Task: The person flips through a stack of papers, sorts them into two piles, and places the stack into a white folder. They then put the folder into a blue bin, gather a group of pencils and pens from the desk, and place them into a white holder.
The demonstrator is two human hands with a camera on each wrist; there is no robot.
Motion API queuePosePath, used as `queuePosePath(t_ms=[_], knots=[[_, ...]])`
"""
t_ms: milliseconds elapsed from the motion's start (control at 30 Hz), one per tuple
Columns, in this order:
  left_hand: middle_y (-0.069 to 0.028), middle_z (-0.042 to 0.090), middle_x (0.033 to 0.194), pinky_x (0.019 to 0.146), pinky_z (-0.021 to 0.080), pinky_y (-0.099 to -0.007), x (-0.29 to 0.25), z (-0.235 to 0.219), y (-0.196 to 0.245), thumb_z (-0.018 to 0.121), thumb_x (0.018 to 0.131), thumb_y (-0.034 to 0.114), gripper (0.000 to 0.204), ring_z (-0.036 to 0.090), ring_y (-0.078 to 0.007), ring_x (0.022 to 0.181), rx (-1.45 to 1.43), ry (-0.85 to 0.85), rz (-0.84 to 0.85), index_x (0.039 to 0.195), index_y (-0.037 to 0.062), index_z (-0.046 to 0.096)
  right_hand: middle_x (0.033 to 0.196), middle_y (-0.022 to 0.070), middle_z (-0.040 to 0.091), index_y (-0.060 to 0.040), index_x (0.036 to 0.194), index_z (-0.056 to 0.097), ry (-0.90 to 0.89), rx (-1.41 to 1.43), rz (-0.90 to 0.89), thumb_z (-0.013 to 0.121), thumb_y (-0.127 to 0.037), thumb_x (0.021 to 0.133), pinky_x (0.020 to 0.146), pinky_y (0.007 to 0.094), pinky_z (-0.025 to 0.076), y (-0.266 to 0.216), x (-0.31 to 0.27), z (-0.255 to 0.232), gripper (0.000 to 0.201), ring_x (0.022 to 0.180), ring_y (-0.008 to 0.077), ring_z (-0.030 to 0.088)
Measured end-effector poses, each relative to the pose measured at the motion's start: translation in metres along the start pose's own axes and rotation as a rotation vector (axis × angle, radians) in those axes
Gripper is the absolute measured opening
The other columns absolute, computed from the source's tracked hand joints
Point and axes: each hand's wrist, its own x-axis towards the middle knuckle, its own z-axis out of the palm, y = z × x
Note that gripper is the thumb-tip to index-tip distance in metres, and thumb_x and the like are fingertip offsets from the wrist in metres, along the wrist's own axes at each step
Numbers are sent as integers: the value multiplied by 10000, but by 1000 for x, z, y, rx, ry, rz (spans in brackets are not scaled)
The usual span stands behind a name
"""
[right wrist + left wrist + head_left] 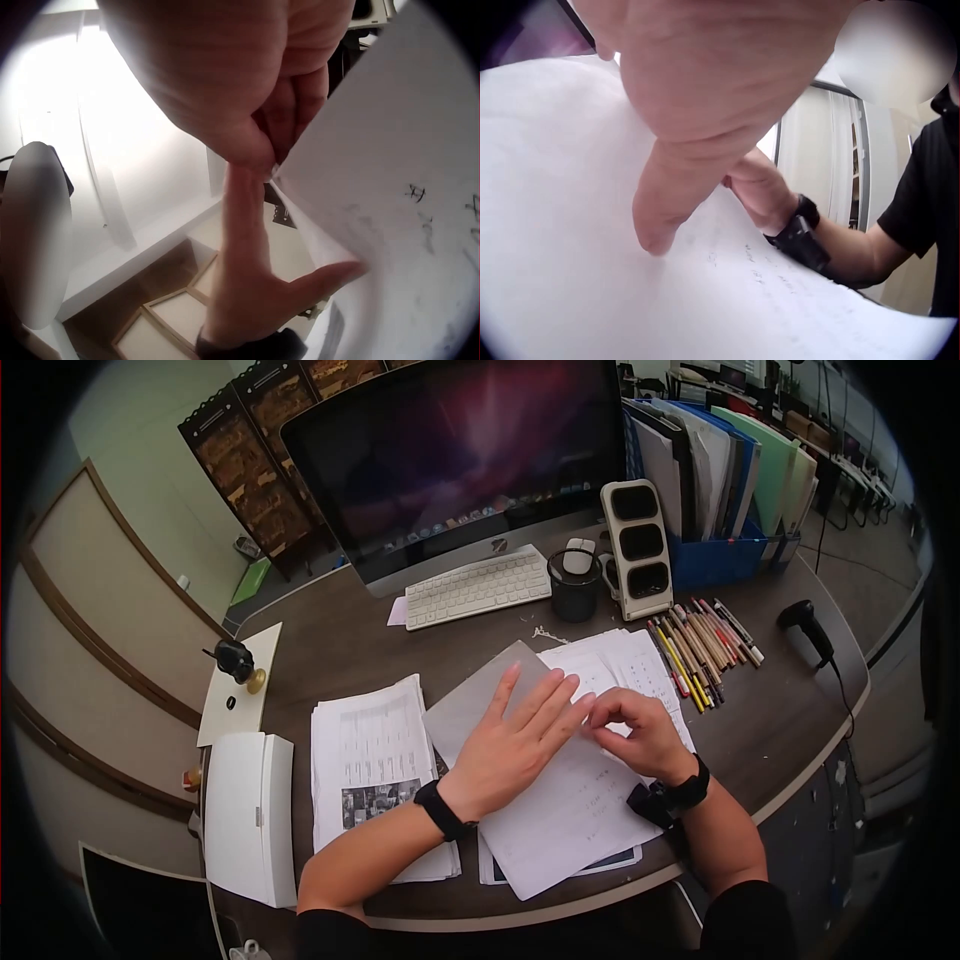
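Note:
A white sheet of paper (560,825) with faint handwriting lies bent over a stack near the desk's front edge, its far part (470,705) raised and shaded. My left hand (515,755) lies across this sheet with fingers straight and spread; in the left wrist view its thumb (660,217) touches the paper. Just to the right, my right hand (645,735) has curled fingers. The right wrist view shows that hand pinching the sheet's edge between thumb and fingertips. Under the sheet, more papers (625,660) stick out at the back.
Left of the sheet is a printed paper stack (370,735), beside a white box-like device (248,815). Several pencils (705,645) lie at the right, near a black scanner (805,625). Behind stand a keyboard (480,588), a black cup (575,595), a monitor (460,460) and a blue file holder (715,555).

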Motion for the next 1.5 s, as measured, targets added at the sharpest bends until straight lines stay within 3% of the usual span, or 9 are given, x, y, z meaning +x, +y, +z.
queuePosePath(t_ms=[100, 200, 367, 500, 633, 800, 900, 1133, 1500], knots=[[-51, 554, 1133, 1164, 211, -540, 7, 11, 0, 666, 773, 144, 638, 508, -202, 1201, 80, 117, 25, 1387, 132, 492, 899, 56, 660, -4, 938, 599, -41, 222, 102, 670, 12, 859, 746, 265, 544, 1, 0, 0, 107, 810, 147, 684], [22, 499, 763, 1114, 299, -487, -5, 19, -9, 585, 814, 112, 205, 569, -135, 897, 107, 56, 85, 1011, 129, 639, 911, 44, 657, -18, 967, 581, 20, 337, 289, 641, -14, 893, 723, 258, 536, 12, 5, -12, 95, 807, 143, 682], [7, 568, 833, 1026, 370, -430, -28, 2, -17, 594, 802, 106, 63, 597, -136, 935, 53, -50, 152, 862, 121, 607, 824, 50, 659, 9, 995, 624, 157, -411, 453, 667, -102, 861, 676, 266, 501, 37, 3, -30, 179, 764, 130, 644], [0, 672, 941, 913, 400, -375, -40, -23, -30, 631, 776, 76, 99, 641, -160, 937, -14, 106, 100, 863, 115, 604, 809, 108, 669, 12, 978, 666, 56, -566, 537, 722, -159, 789, 690, 319, 509, 28, 1, -27, 261, 743, 211, 640], [-50, 681, 981, 882, 437, -358, -64, -48, -56, 706, 689, -36, 285, 654, -209, 908, -231, 365, -217, 946, 49, 617, 806, 127, 672, 9, 944, 673, 15, -690, 487, 744, -206, 764, 692, 354, 511, 35, -6, -23, 290, 746, 268, 644], [-86, 678, 1071, 864, 493, -289, -88, -60, -69, 637, 942, 82, 225, 627, -125, 966, -947, 771, -826, 1132, -32, 598, 788, 130, 670, -2, 894, 668, -5, -815, 550, 770, -253, 740, 688, 391, 503, 29, -6, -19, 311, 760, 306, 648], [-90, 678, 1078, 876, 492, -290, -99, -51, -69, 633, 942, 82, 224, 635, -142, 965, -1172, 780, -873, 1130, -36, 603, 917, 222, 684, 29, 956, 655, -68, -763, 605, 750, -289, 785, 796, 438, 511, 21, -2, -21, 374, 883, 378, 656], [-112, 655, 1168, 912, 501, -306, -131, -5, -38, 583, 968, 97, 328, 633, -164, 1017, -1500, 274, -1093, 1264, -38, 536, 932, 232, 676, 37, 1003, 627, -17, -679, 540, 767, -234, 762, 797, 435, 508, 32, -4, -23, 388, 889, 384, 651], [-138, 594, 1265, 973, 472, -312, -140, 22, -29, 523, 975, 46, 407, 583, -169, 1127, -1626, 137, -1074, 1357, -48, 420, 766, 147, 644, 9, 917, 630, 104, -578, 603, 679, -225, 857, 697, 402, 498, 54, 2, -23, 246, 723, 312, 628]])
